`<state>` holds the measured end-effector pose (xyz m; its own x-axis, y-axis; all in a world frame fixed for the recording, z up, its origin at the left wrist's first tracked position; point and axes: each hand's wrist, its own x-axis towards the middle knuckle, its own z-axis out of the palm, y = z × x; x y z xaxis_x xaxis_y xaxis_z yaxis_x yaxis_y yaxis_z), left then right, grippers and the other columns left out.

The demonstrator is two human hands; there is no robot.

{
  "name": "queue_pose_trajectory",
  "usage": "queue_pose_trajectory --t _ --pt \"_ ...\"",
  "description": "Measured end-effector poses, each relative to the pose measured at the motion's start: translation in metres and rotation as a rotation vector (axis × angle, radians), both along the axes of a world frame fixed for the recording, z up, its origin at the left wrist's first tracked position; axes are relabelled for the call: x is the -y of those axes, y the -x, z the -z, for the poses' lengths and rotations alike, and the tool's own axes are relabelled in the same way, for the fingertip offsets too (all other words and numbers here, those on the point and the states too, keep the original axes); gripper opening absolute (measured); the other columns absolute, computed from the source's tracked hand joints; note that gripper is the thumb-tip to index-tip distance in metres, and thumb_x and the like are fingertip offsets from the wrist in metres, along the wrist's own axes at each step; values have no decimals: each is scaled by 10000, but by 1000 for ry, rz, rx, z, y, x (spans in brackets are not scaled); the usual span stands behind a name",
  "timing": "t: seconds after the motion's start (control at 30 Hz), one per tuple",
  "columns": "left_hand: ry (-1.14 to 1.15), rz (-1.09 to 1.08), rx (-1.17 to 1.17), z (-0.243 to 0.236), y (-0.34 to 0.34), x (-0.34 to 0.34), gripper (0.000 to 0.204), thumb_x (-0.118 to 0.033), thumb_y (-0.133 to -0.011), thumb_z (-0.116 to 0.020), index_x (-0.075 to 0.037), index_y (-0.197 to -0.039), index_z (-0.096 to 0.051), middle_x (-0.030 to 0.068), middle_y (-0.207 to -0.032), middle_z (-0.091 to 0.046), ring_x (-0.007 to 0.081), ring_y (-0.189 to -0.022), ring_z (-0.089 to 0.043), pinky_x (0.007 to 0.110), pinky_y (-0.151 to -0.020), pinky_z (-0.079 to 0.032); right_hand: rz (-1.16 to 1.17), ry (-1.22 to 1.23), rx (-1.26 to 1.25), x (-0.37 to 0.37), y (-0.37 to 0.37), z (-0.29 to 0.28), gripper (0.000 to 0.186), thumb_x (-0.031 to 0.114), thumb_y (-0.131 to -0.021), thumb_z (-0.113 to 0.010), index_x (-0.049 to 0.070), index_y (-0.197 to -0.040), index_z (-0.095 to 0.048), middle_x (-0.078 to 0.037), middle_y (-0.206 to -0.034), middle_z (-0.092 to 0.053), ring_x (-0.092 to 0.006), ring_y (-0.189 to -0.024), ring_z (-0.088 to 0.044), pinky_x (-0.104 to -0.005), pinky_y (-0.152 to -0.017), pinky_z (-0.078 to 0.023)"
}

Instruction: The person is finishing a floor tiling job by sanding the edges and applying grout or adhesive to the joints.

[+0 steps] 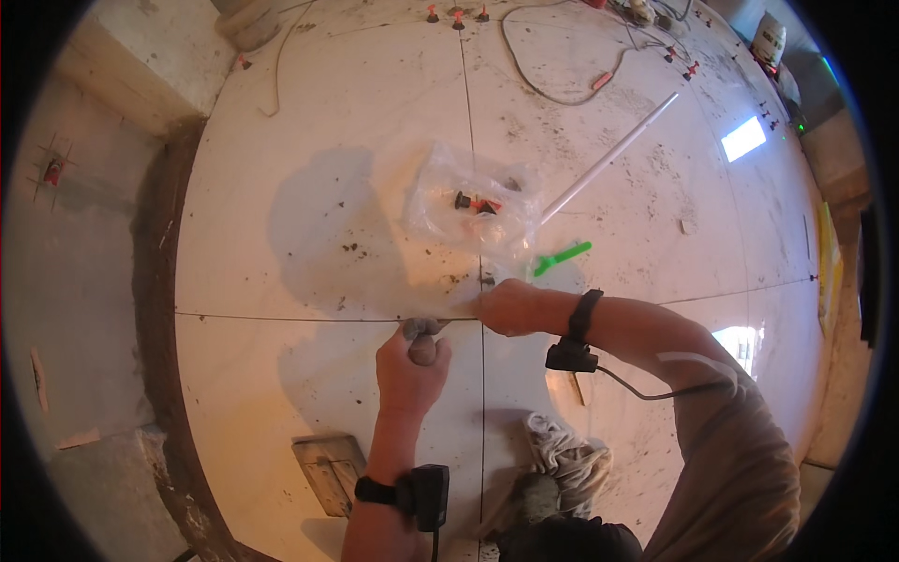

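Note:
Pale floor tiles [281, 393] meet at a dark cross-shaped joint in front of me. My left hand [409, 368] is closed around a hand tool [423, 350] with a rounded, brownish handle end. A thin part of it seems to lie along the crosswise joint; its full shape is hidden. Just right of it, my right hand [512, 307] has its fingers bent down at the crossing, and whatever they hold cannot be made out. Beyond it lies a clear plastic bag [435, 187] with red and black tile levelers [482, 204]. A green forked wrench [563, 258] lies beside the bag.
A long white rod [611, 157] points away to the right. Near me are a crumpled cloth [571, 459] and a flat rectangular plate [330, 473]. A cable [524, 80] and more levelers [458, 19] are at the far side. A wall edge [164, 253] runs along the left.

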<state>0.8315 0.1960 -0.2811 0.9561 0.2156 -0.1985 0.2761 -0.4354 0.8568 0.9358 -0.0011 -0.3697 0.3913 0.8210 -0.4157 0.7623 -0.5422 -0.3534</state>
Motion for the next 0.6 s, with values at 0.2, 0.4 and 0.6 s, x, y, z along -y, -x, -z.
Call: queue_pose_trajectory --t 0.2,0.4,0.6 --pt "53 -18 98 18 2 -5 176 -93 -761 -721 -14 -910 -670 131 -825 -693 246 -762 -673 323 -764 -526 305 -177 112 7 40 20 178 126 -860 -561 79 -1011 -643 -154 -1026 -612 -320 -832 -671 -451 -649 -557" --pt "113 -31 103 32 16 -12 202 -88 -767 -752 5 -932 -683 96 -815 -690 178 -755 -644 308 -754 -521 451 -213 248 -4 66 20 110 119 -801 -590 78 -891 -638 -101 -959 -588 -282 -883 -636 -388 -667 -562" --pt "232 -117 -49 20 10 -4 157 -4 -779 -753 -15 -911 -670 1 -852 -651 82 -779 -590 248 -722 -501 618 -324 220 -6 71 34 88 98 -798 -598 77 -880 -625 -129 -977 -607 -302 -871 -666 -416 -679 -564"
